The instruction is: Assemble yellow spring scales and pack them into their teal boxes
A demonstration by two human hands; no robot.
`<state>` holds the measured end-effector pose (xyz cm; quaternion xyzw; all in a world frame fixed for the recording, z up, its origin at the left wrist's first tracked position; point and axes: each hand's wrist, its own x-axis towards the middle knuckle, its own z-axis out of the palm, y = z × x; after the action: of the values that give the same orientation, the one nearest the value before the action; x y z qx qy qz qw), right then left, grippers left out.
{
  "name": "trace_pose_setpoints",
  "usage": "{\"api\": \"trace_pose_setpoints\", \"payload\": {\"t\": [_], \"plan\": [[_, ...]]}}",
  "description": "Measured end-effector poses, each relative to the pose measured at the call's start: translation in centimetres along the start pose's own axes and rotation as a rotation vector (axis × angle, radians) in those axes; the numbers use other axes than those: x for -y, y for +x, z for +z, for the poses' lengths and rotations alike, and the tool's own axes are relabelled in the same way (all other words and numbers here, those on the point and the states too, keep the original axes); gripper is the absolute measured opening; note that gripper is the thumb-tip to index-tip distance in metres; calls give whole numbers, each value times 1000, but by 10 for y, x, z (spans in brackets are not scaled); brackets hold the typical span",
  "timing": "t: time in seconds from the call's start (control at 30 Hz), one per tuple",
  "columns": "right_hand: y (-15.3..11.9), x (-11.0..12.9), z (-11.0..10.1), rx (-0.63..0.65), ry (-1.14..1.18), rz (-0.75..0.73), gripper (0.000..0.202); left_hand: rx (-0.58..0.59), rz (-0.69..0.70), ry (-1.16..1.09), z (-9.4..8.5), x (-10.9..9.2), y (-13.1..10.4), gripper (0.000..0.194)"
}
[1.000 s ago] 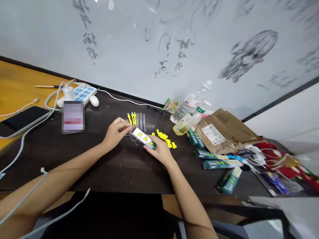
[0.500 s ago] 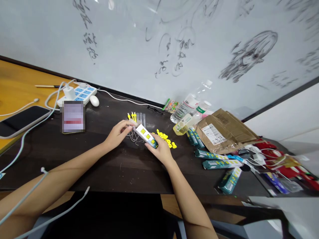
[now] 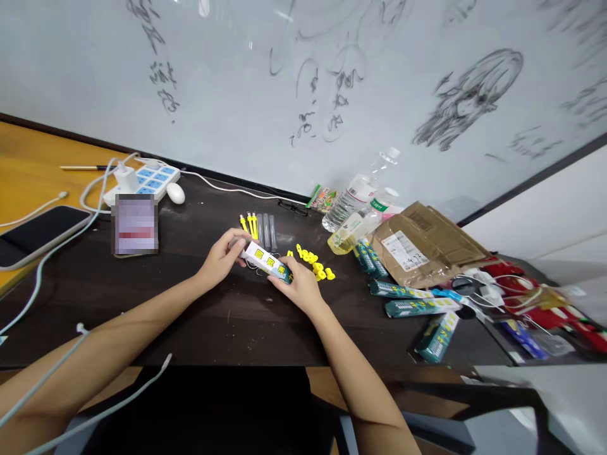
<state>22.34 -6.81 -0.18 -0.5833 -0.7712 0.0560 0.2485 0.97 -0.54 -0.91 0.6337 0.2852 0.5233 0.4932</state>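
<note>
A slim white and dark green cardboard box (image 3: 266, 260) with yellow lettering is held over the table, tilted down to the right. My left hand (image 3: 222, 258) is closed around its left end, thumb in front. My right hand (image 3: 300, 285) grips the green right end between thumb and fingers. Just behind the box lie several yellow sticks (image 3: 250, 224) with pale tips and several clear tubes (image 3: 268, 232). Small yellow plastic pieces (image 3: 318, 265) are scattered beyond my right hand. Metal hooks (image 3: 256, 270) show partly under the box.
Several similar green boxes (image 3: 417, 308) lie to the right, beside a brown paper parcel (image 3: 408, 249). Plastic bottles (image 3: 349, 205) and a snack packet (image 3: 322, 197) stand near the whiteboard. At left are a power strip (image 3: 156, 180), a phone (image 3: 45, 234) and trailing white cables.
The box and both hands have shifted slightly left. My left fingers, earlier at the box's end flap, now wrap closer around that end. The view has also moved a little.
</note>
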Motion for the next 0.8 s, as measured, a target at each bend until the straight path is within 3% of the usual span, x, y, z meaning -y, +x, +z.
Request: {"api": "trace_pose_setpoints", "payload": {"t": [0.33, 0.63, 0.8], "plan": [[0, 1, 1, -61, 49, 39, 37, -48, 32, -15, 2, -3, 0, 27], [0, 0, 7, -114, 56, 55, 36, -71, -162, -240, 8, -3, 0, 28], [0, 1, 7, -106, 43, 35, 36, -75, -213, -378, 9, 1, 0, 69]]}}
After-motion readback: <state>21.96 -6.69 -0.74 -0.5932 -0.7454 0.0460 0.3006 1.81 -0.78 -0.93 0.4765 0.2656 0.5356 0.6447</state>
